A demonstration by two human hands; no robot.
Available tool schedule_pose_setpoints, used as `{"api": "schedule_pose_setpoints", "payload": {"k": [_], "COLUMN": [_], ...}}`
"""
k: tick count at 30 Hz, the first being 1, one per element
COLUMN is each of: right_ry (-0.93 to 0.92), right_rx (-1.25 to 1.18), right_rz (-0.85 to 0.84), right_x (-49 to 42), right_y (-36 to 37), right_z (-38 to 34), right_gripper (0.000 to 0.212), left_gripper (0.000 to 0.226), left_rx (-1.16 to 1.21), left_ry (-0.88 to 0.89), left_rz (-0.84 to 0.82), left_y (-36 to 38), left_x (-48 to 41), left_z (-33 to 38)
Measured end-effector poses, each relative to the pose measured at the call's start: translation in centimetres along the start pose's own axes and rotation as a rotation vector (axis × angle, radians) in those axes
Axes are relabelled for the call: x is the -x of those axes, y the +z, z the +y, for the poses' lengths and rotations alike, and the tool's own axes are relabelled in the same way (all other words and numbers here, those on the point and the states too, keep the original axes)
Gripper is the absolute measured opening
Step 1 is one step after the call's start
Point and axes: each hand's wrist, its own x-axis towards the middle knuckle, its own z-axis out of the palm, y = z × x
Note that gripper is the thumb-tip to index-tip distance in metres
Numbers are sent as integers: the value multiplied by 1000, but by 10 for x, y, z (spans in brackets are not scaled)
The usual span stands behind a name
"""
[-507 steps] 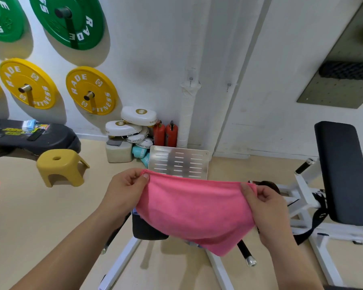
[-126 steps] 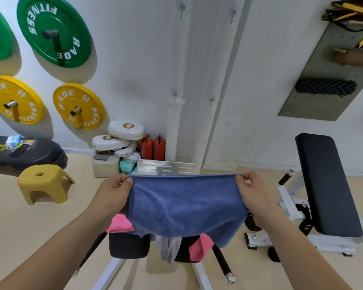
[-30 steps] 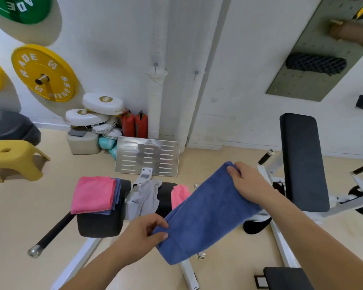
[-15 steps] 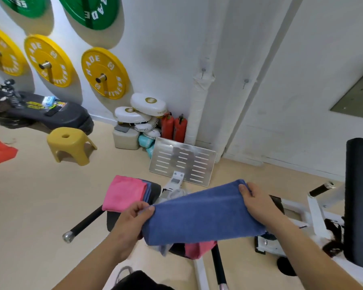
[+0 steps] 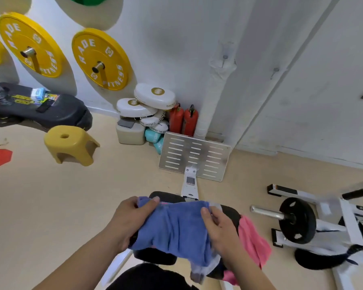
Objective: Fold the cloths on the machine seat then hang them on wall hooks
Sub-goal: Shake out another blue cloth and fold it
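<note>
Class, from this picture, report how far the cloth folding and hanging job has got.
Done: nothing I can confirm as finished. In hand: the left hand and right hand grip the blue terry cloth over the black padded seat. Left: a loose pink cloth droops off the seat's right side, a grey cloth hangs below, and both metal wall hooks are bare.

Two bare hands are seen, the left hand and the right hand. The left arm and the right arm are bare right to the near edge. Short, plain thumb nails are seen. Between the arms, some black clothing is seen, soft and rounded.
</note>
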Motion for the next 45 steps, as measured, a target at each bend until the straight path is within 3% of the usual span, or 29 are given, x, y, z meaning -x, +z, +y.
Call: {"api": "schedule_pose_setpoints", "payload": {"k": [3, 5, 7, 10, 12, 15, 17, 20, 21, 23, 26, 30, 33, 35, 38, 40, 43, 45], "right_ry": [60, 121, 189, 265, 298, 372, 432, 474, 450, 420, 401, 299, 225, 205, 157, 157, 96, 42], "right_rx": [-145, -208, -263, -338, -361, -477, -576, -743, -746, -587, -233, -162, -135, -68, 112, 174, 364, 525], "right_rz": [-97, -111, -91, -82, -59, -64, -82, -234, -271, -253, -184, -297, -204, -138, -101, -70, 4, 17], "right_x": [-3, -3, -6, -16, -23, -29, -33, -39, -39, -41, -43, -53, -63, -66, -66, -63, -57, -54], "right_y": [48, 72, 83, 79, 75, 74, 75, 73, 73, 78, 93, 103, 103, 105, 115, 122, 127, 125], "right_z": [-23, -31, -31, -22, -9, 2, 6, 14, 14, 15, 20, 33, 33, 35, 49, 55, 58, 63], "right_gripper": [26, 25, 27, 28, 35, 59, 74, 58, 50, 40, 37, 54, 64, 72, 80, 81, 89, 94], "left_gripper": [43, 36, 30, 39, 36, 14, 27, 40, 38, 35, 32, 25, 20, 30, 53, 48, 52, 68], "left_rx": [-192, -190, -107, 48, 106, 33, -89, 87, 178, 214, 53, -49, -95, -187, -544, -721, -957, -1076], "left_ry": [179, 199, 99, -89, -112, 43, 110, -78, -168, -241, -214, -185, -82, 6, 116, 354, 833, 901], "left_rz": [46, -1, -85, -340, -384, -151, -54, -315, -420, -474, -404, -249, -147, -145, -83, 7, -66, -172], "left_y": [14, 22, 23, 18, 10, -7, -24, -43, -46, -48, -47, -41, -38, -36, -31, -32, -33, -32], "left_x": [2, 4, 10, 14, 8, -7, -16, -28, -29, -32, -40, -57, -74, -85, -96, -92, -87, -89], "left_z": [19, 21, 24, 26, 22, 2, -14, -25, -27, -30, -47, -63, -64, -70, -89, -96, -98, -101]}}
